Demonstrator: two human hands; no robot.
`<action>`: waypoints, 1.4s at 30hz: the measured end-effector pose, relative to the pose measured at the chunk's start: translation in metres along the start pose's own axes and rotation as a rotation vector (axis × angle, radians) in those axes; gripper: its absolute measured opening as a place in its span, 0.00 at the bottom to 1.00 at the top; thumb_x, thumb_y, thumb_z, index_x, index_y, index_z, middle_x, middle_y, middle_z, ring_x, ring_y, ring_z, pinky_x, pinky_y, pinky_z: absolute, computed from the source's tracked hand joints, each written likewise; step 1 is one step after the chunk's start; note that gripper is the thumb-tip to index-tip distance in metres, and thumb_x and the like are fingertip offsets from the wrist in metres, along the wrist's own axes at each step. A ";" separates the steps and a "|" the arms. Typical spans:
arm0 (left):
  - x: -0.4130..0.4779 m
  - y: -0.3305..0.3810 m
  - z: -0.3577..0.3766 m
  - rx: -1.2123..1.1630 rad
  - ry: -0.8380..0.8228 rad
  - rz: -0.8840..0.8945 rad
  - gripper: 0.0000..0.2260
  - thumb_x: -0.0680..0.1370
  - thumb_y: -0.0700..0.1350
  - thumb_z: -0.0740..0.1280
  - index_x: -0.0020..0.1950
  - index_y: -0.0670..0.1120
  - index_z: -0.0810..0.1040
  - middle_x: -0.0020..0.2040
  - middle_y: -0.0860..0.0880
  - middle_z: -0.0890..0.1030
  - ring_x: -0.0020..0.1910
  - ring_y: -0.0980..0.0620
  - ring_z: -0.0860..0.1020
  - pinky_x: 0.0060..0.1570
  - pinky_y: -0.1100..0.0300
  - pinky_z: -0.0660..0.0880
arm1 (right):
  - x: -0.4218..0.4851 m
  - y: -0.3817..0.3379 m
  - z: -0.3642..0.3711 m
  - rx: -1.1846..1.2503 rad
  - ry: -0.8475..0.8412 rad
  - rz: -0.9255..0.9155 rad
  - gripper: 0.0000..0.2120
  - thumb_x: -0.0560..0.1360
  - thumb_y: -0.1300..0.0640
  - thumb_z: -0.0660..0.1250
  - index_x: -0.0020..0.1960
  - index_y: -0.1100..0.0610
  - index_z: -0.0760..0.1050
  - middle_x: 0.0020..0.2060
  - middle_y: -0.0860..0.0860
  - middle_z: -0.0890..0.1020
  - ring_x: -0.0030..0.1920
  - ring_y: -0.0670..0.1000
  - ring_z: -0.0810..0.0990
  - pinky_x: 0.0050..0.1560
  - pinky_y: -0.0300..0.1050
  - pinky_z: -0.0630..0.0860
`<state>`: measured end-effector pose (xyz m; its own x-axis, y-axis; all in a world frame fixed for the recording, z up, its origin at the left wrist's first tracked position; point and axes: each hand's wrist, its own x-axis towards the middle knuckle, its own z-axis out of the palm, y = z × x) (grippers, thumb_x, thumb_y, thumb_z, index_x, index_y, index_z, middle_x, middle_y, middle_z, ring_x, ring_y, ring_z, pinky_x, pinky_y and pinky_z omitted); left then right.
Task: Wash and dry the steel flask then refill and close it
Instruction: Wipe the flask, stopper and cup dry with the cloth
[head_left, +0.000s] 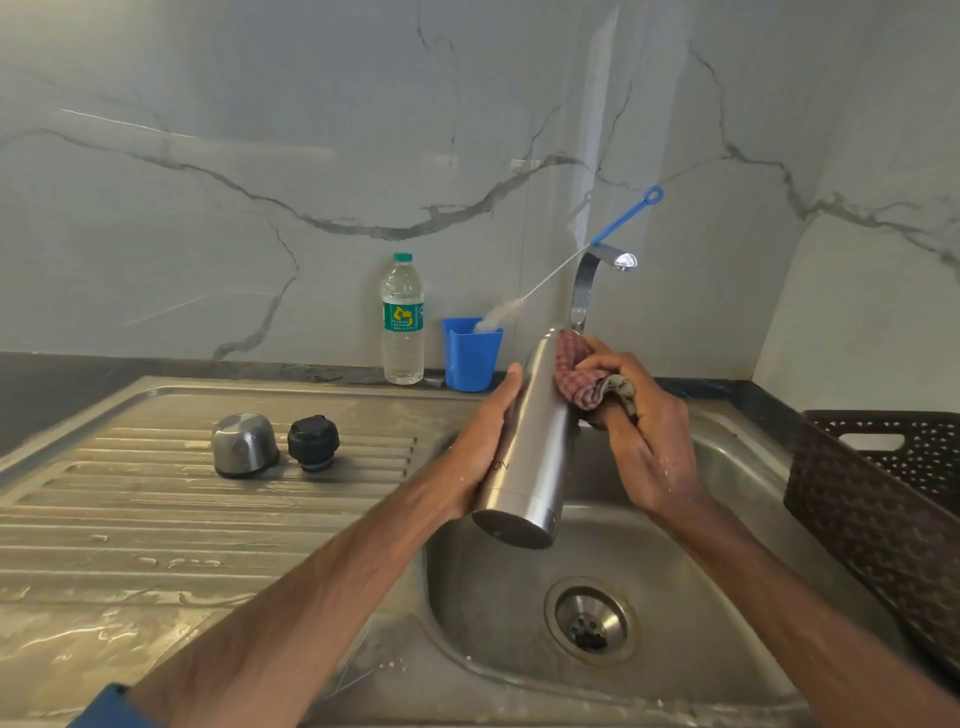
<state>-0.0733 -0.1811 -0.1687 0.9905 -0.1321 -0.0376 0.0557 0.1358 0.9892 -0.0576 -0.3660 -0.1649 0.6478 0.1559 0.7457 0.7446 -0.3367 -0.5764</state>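
Steel flask (535, 436), where was it? (K)

Held in the air over the sink basin (493, 597), tilted. Base pointed near, neck pointed far toward the tap (587, 286). No cap on it. (M)

Hands? (K)

Left hand (483, 441) gripped the body from the left. Thumb lay straight along the steel, the other fingers went round behind it and I couldn't see them. Right hand (644, 431) had its fingers curled round a red checked cloth (584, 374), bunched up and pressed against the right side of the neck. (M)

Cloth inside the mouth or outside? (K)

Couldn't tell, the cloth covered that edge. (M)

Closure parts? (K)

Both on the ribbed drainboard (156, 519), left of the basin. Steel cap (243, 444) sat dome up, black stopper (313, 443) just to its right, close together but not touching. Well apart from the flask. (M)

Anything else around? (K)

Far edge, against the marble wall: clear water bottle (402, 322) with a green cap, upright. Blue cup (470, 358) just right of it, with a bottle brush (545, 286) leaning out, bristles down, blue handle up and right. Brown woven basket (883, 509) on the counter at the right. Drain (589, 621) open in the near part of the basin. Drainboard looked wet and streaked. (M)
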 end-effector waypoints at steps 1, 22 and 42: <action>-0.003 0.001 0.004 -0.016 -0.053 -0.021 0.40 0.79 0.73 0.58 0.69 0.38 0.77 0.59 0.34 0.83 0.50 0.38 0.83 0.55 0.46 0.81 | 0.001 0.002 -0.003 0.012 0.023 0.035 0.13 0.83 0.66 0.62 0.63 0.54 0.78 0.63 0.46 0.82 0.58 0.40 0.82 0.55 0.44 0.84; 0.003 0.014 -0.019 -0.200 0.122 -0.026 0.29 0.83 0.64 0.60 0.66 0.42 0.82 0.58 0.37 0.85 0.46 0.42 0.84 0.41 0.54 0.82 | -0.013 -0.016 0.018 0.046 -0.287 -0.048 0.21 0.79 0.69 0.70 0.66 0.50 0.79 0.75 0.40 0.74 0.75 0.39 0.69 0.74 0.44 0.72; 0.028 0.003 -0.033 -0.631 0.153 -0.149 0.30 0.85 0.63 0.54 0.63 0.38 0.79 0.44 0.37 0.86 0.38 0.39 0.87 0.44 0.46 0.78 | -0.019 -0.024 0.025 -0.109 -0.323 -0.469 0.39 0.62 0.79 0.66 0.72 0.62 0.76 0.76 0.59 0.72 0.78 0.56 0.69 0.73 0.59 0.73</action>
<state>-0.0414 -0.1516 -0.1713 0.9707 -0.0597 -0.2327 0.2099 0.6820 0.7006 -0.0834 -0.3375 -0.1733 0.2812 0.5810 0.7638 0.9542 -0.2538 -0.1582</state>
